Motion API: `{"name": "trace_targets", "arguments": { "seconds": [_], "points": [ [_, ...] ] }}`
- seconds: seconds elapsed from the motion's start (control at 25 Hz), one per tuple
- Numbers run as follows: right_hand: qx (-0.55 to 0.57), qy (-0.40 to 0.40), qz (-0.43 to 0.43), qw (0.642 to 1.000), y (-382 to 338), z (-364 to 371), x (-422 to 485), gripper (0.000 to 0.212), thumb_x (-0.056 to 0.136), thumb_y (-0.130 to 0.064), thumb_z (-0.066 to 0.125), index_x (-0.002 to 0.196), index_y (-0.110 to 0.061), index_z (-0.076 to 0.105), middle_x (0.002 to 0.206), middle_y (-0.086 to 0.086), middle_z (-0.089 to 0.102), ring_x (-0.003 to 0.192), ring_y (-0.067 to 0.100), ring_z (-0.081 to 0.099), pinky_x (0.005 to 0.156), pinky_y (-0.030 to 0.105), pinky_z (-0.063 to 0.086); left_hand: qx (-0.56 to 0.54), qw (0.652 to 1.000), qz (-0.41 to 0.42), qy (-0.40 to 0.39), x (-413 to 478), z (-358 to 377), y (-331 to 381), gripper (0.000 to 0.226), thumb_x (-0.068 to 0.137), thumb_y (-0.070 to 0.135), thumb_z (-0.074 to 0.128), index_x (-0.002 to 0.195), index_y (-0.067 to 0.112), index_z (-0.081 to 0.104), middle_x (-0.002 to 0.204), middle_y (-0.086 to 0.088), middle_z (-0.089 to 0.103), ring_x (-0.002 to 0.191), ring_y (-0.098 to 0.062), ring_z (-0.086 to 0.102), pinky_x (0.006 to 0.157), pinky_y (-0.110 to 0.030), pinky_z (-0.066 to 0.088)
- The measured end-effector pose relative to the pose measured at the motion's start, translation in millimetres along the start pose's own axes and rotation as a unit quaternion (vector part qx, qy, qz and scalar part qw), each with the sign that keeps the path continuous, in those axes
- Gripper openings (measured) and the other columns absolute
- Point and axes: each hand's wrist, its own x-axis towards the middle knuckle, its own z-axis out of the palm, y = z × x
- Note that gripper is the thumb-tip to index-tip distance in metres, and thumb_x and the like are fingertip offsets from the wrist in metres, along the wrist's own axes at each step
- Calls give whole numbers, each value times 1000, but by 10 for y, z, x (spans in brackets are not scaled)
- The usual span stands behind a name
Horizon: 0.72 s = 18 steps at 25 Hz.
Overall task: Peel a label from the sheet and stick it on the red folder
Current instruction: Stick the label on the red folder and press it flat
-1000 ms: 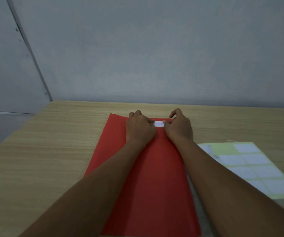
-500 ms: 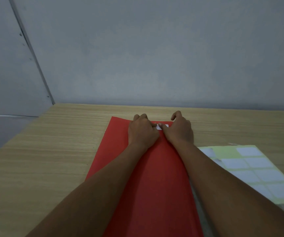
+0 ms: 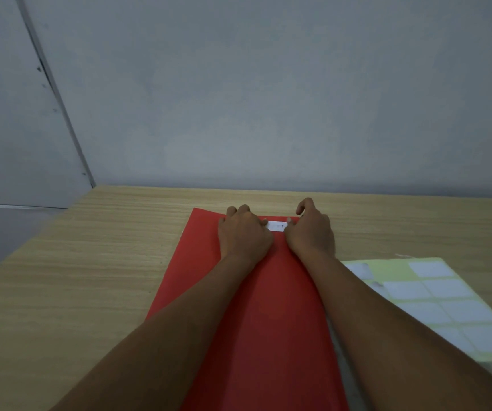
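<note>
A red folder (image 3: 268, 321) lies lengthwise on the wooden table (image 3: 75, 277) in front of me. Flat on the folder near its far edge is a small white label (image 3: 277, 226). My left hand (image 3: 243, 232) rests on the folder with a fingertip pressing the label's left end. My right hand (image 3: 310, 232) presses the right end, its index finger raised and curled. Neither hand grips anything. The label sheet (image 3: 446, 301), pale yellow-green backing with several white labels, lies to the right of the folder, partly under my right forearm.
A grey wall (image 3: 268, 99) rises directly behind the table's far edge. The table's left edge runs diagonally at the left, with a drop beyond it. Bare wood shows left of the folder and beyond the sheet.
My two hands have slid apart along the label, so more of its white face shows between them. The view has shifted slightly; the folder and the sheet stay put.
</note>
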Motion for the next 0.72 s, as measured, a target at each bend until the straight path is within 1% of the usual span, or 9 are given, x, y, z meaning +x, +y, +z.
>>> {"name": "trace_targets", "arguments": {
  "seconds": [0.08,0.12,0.24,0.28,0.32,0.4,0.52,0.6,0.72],
  "points": [
    [3,7,7,1000,9,-3,-3,13,89,-18,58,98,-22,48,77,-5,50,96,26,52,69,35,39,5,1000,-20,14,4,-5,-7,27,89,28,52,86,7,69,93,-5,64,101,-27,53,85,-43,42],
    [6,5,8,1000,8,-6,-5,14,89,-20,59,98,-22,49,78,-6,49,95,24,51,69,35,39,1,1000,-11,12,4,-5,-5,30,88,29,50,87,7,70,92,-5,64,100,-27,53,84,-42,42],
    [-1,-16,-3,1000,-4,-20,-16,30,85,-39,69,101,-23,50,84,-7,49,91,19,42,72,34,38,-5,998,65,-17,-16,-14,20,60,80,43,27,99,19,79,86,0,60,93,-23,51,79,-38,41],
    [-5,-18,-6,1000,-8,-21,-13,31,85,-40,69,101,-23,49,85,-7,49,90,19,41,72,34,38,-3,997,75,-24,-14,-9,17,66,78,46,22,100,23,79,86,1,60,92,-22,50,79,-37,41],
    [-7,-16,-7,1000,-12,-14,-10,27,86,-36,67,101,-23,49,83,-8,49,91,20,43,71,34,38,-2,998,66,-23,-10,-6,12,66,78,47,23,101,23,79,87,1,60,93,-22,50,80,-38,42],
    [-9,1,-3,1000,-8,0,-8,15,90,-24,60,98,-24,47,75,-10,44,95,24,50,70,35,39,7,1000,18,-2,-7,-14,2,47,86,40,38,98,18,78,91,0,63,98,-25,52,83,-39,42],
    [-2,5,-1,1000,-7,8,-28,15,89,-17,54,99,-24,47,74,-9,43,97,27,54,72,38,45,9,1000,-12,24,0,-9,-14,25,87,24,54,89,7,72,93,-5,65,101,-27,53,84,-42,43],
    [9,-13,-6,1000,-8,-27,-39,21,86,-24,60,103,-25,48,82,-7,48,100,25,54,76,38,47,9,1000,15,13,17,8,-26,28,85,23,51,92,10,76,88,-1,62,97,-24,51,78,-38,41],
    [5,-50,-18,999,3,-74,-54,35,82,-37,69,108,-25,49,91,-6,49,102,22,50,81,36,46,18,996,86,-2,38,43,-37,40,79,24,43,92,20,81,80,4,58,90,-21,47,68,-31,31]
  ]
}}
